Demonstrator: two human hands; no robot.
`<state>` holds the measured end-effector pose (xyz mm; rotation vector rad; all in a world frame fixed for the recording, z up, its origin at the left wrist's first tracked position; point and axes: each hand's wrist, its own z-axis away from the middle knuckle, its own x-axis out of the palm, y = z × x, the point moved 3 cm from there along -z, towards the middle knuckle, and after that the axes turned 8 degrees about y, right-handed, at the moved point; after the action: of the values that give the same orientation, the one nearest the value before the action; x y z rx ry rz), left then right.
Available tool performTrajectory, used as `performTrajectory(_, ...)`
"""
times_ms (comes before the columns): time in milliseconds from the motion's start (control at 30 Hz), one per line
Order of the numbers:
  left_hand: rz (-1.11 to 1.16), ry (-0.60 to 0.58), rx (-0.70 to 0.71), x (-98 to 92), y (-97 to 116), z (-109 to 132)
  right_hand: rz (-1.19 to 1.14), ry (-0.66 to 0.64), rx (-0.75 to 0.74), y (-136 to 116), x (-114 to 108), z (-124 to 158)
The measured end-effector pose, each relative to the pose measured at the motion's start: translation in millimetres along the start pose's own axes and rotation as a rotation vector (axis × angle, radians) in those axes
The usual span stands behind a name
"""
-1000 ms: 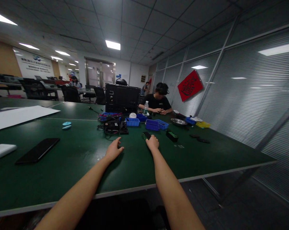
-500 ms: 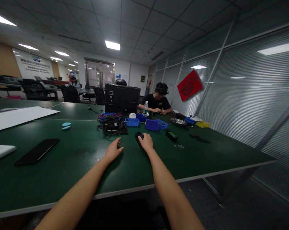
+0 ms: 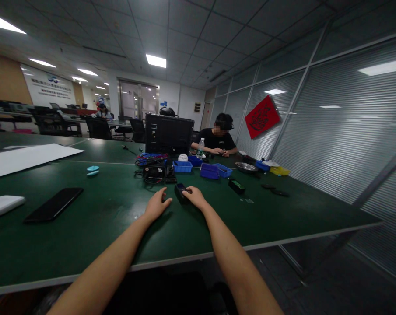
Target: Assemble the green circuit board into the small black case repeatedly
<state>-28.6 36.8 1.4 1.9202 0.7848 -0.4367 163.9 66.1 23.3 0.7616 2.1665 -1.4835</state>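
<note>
Both my arms reach out over a green table [image 3: 102,227]. My right hand [image 3: 194,199] is closed on a small black block-shaped part [image 3: 180,191] that rests on the tabletop. My left hand [image 3: 155,204] lies flat on the table just left of that part, fingers stretched out and holding nothing. Its fingertips are a short gap from the black part.
Ahead lie a tangle of cables with a black unit [image 3: 153,171], several blue bins [image 3: 211,169], a metal bowl [image 3: 245,166] and another small black part [image 3: 236,186]. A black phone [image 3: 53,204] and a white slab [image 3: 2,205] sit left. A seated person [image 3: 219,140] works beyond a black case [image 3: 168,133].
My right hand has slid the small black part leftward across the table, toward my left hand. My left hand has stayed in place.
</note>
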Motion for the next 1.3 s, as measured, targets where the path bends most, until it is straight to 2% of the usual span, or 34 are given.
performTrajectory(67, 0.001, 0.034, 0.011, -2.1, 1.5, -0.3, -0.187, -0.176, -0.024, -10.2, 10.0, 6.9)
performTrajectory(167, -0.004, 0.103, 0.03, -8.9, 6.5, 0.1, -0.474, -0.456, 0.036, -20.7, 22.9, 16.9)
performTrajectory(267, -0.012, 0.125, 0.075, -15.1, 15.2, 2.7, -0.635, -0.576, 0.118, -22.9, 27.8, 20.6)
performTrajectory(400, -0.051, 0.077, 0.177, -15.5, 26.9, 9.4, -0.67, -0.552, 0.192, -17.1, 27.6, 17.5)
performTrajectory(567, -0.122, 0.037, 0.244, -10.6, 29.3, 13.8, -0.659, -0.547, 0.186, -14.0, 27.8, 15.1)
performTrajectory(667, -0.13, 0.041, 0.218, -11.4, 26.7, 11.6, -0.641, -0.536, 0.198, -13.2, 27.2, 14.4)
performTrajectory(833, -0.148, 0.085, 0.094, -22.7, 18.6, 5.3, -0.602, -0.483, 0.222, -8.1, 24.9, 11.2)
performTrajectory(1000, -0.271, 0.204, -0.113, -45.5, -2.8, -2.8, -0.58, -0.436, 0.233, -0.3, 22.9, 7.4)
performTrajectory(1100, -0.346, 0.252, -0.18, -63.7, -19.0, -8.0, -0.572, -0.423, 0.232, 3.0, 22.3, 5.8)
performTrajectory(1300, -0.406, 0.324, -0.361, -118.2, -57.2, -9.8, -0.54, -0.386, 0.216, 6.6, 22.3, 3.7)
